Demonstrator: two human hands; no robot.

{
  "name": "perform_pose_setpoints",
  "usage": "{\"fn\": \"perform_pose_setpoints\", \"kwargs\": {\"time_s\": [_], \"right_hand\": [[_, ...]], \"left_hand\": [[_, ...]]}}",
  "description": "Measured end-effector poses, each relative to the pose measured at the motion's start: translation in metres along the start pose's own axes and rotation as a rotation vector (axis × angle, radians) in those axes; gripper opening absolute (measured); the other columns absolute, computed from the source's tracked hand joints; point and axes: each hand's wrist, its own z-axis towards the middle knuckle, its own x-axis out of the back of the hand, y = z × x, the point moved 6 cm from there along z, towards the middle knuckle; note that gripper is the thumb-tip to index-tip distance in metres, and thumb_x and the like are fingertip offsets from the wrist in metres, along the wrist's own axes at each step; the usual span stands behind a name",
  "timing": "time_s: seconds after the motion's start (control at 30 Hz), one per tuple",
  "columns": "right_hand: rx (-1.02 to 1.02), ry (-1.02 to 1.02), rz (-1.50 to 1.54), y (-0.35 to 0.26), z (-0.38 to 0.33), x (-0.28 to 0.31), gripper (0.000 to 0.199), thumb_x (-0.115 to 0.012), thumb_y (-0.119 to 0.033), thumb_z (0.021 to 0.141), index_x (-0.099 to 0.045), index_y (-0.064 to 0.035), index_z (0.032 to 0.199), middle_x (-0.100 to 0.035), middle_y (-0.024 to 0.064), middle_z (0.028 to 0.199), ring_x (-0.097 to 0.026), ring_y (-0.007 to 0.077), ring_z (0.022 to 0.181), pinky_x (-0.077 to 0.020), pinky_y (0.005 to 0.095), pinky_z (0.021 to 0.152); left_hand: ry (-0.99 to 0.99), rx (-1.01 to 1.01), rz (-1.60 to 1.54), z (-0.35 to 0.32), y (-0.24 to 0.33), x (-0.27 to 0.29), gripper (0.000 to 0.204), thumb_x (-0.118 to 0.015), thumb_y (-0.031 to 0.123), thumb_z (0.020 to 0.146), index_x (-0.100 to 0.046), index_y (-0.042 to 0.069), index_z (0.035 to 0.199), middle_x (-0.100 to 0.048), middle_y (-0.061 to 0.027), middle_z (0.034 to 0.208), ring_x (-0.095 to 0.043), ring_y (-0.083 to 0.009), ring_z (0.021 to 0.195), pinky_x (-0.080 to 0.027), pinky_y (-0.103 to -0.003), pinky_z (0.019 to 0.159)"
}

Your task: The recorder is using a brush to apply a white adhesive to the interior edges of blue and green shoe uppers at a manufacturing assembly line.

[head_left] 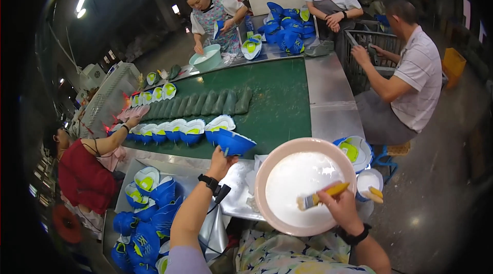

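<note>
A blue shoe upper [235, 142] is gripped in my left hand [222, 162], held over the near edge of the green belt. My right hand [341, 209] is closed round the yellow handle of a paintbrush [311, 201]. The bristles point left, over a wide pink basin [261, 186] of white liquid; whether they touch it I cannot tell. On the belt just beyond my left hand stands a row of blue and white shoe uppers [192, 129]. Behind them runs a line of dark green shoe lasts [209, 103].
Blue uppers [149, 238] pile up in a metal tray at my left. Right of the basin stand another upper [357, 152] and a small pot [368, 179] with a yellow-handled brush. Co-workers surround the green belt [282, 94]; one person's hand [134, 120] reaches onto it.
</note>
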Motion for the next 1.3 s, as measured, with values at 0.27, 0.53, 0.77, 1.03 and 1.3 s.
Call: {"fn": "perform_pose_setpoints", "kwargs": {"time_s": [0.27, 0.53, 0.77, 1.03, 1.3], "right_hand": [[-0.165, 0.087, 0.068, 0.039, -0.016, 0.000, 0.017, -0.071, -0.010, 0.088, -0.063, 0.0047, 0.094, -0.068, 0.0100, 0.083, -0.066, 0.0133, 0.077, -0.0514, 0.0246, 0.071], [0.029, 0.058, -0.033, 0.035, -0.014, -0.003, 0.014, -0.071, -0.009, 0.087, -0.065, 0.0032, 0.091, -0.069, 0.0104, 0.083, -0.067, 0.0147, 0.075, -0.0515, 0.0256, 0.068], [0.068, 0.047, -0.039, 0.032, -0.012, -0.008, 0.014, -0.071, -0.010, 0.086, -0.064, 0.0025, 0.090, -0.069, 0.0098, 0.080, -0.066, 0.0145, 0.071, -0.0512, 0.0257, 0.065], [0.076, 0.020, -0.015, 0.036, -0.015, -0.006, 0.018, -0.071, -0.013, 0.088, -0.062, 0.0025, 0.093, -0.069, 0.0100, 0.080, -0.067, 0.0144, 0.072, -0.0528, 0.0256, 0.065], [0.065, 0.010, 0.017, 0.036, -0.014, -0.007, 0.017, -0.069, -0.011, 0.089, -0.060, 0.0023, 0.094, -0.068, 0.0093, 0.080, -0.067, 0.0134, 0.072, -0.0530, 0.0250, 0.065]], "left_hand": [[0.175, 0.184, 0.135, 0.109, -0.055, -0.012, 0.068, -0.050, -0.004, 0.089, -0.026, 0.018, 0.149, -0.056, -0.0147, 0.122, -0.063, -0.0295, 0.099, -0.055, -0.043, 0.084], [0.371, -0.583, 1.439, 0.004, 0.092, 0.177, 0.061, -0.075, 0.023, 0.074, -0.055, 0.005, 0.129, -0.062, -0.0205, 0.120, -0.057, -0.0372, 0.115, -0.044, -0.046, 0.100], [0.505, 0.229, 1.550, -0.184, 0.046, 0.308, 0.085, -0.080, 0.051, 0.065, -0.055, 0.004, 0.131, -0.059, -0.0252, 0.127, -0.052, -0.0376, 0.124, -0.035, -0.051, 0.107], [0.760, -0.229, 1.299, -0.192, 0.108, 0.253, 0.030, -0.069, 0.031, 0.085, -0.066, 0.004, 0.098, -0.070, -0.0127, 0.099, -0.065, -0.0307, 0.091, -0.047, -0.034, 0.085], [0.048, -0.068, -0.434, -0.160, 0.052, 0.197, 0.023, -0.049, 0.015, 0.099, -0.058, 0.002, 0.116, -0.067, -0.0130, 0.109, -0.064, -0.0237, 0.104, -0.053, -0.038, 0.088]]}}
